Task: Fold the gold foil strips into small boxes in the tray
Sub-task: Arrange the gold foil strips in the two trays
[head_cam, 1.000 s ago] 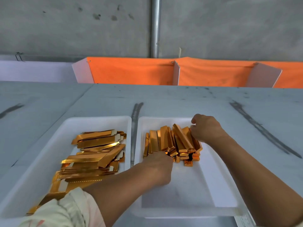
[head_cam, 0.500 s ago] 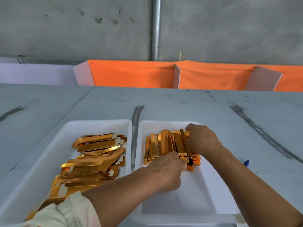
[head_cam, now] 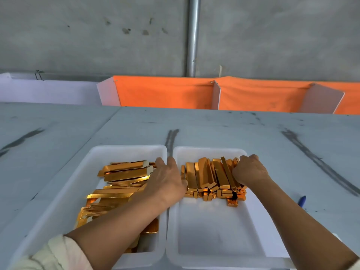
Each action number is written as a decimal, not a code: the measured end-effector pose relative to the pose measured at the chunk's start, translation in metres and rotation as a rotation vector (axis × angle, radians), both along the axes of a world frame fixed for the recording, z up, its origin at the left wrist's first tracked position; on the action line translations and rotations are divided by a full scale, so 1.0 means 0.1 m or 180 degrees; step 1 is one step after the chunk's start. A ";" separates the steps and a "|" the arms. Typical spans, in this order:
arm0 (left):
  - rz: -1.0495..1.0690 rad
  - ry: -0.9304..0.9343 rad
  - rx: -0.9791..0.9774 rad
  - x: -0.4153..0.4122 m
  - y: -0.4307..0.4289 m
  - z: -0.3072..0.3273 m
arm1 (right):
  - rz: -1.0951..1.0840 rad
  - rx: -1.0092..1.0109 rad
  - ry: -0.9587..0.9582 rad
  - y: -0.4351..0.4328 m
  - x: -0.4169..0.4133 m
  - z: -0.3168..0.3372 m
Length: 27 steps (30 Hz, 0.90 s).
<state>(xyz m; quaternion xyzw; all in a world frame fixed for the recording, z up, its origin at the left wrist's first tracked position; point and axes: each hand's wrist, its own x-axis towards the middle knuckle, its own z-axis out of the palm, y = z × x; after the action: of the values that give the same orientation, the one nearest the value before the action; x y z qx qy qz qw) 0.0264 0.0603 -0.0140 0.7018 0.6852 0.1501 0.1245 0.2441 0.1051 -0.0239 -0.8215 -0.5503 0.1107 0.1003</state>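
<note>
Left hand (head_cam: 168, 179) astride rims (head_cam: 162, 240), right (head_cam: 250, 172) on boxes (head_cam: 206, 176)

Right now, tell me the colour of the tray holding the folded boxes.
The tray is white; head view shows it best.

On the table (head_cam: 214, 125), the left tray (head_cam: 126, 148) at 7 o'clock holds flat foil strips (head_cam: 124, 172); the right tray (head_cam: 214, 240), just beside it at 5 o'clock, holds folded boxes (head_cam: 210, 176) at its 12 o'clock end. A pen (head_cam: 302, 200) lies at 4 o'clock. Panels (head_cam: 165, 92) stand along the table's 12 o'clock edge, a pipe (head_cam: 191, 36) behind.
</note>
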 end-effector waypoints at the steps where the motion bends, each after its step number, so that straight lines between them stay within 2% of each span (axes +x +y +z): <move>1: 0.0045 0.0007 0.0016 0.00 -0.01 0.00 | 0.0007 -0.0010 0.0000 0.00 -0.01 0.01; 7: 0.0023 0.0063 -0.0017 0.10 -0.03 -0.04 | 0.0100 0.0001 -0.0037 0.02 -0.05 0.01; 21: 0.0281 -0.0532 -0.0101 0.17 0.06 -0.07 | 0.0161 -0.0008 -0.0057 0.01 -0.02 0.03; 27: 0.0178 -0.0755 -0.0159 0.06 0.03 -0.02 | 0.0198 0.0187 -0.0125 -0.05 -0.01 -0.02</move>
<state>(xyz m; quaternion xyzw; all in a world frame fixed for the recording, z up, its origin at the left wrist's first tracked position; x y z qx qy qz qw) 0.0327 0.0631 -0.0161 0.6564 0.6885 0.2184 0.2178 0.2429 0.1001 -0.0259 -0.8027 -0.5805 0.0813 0.1101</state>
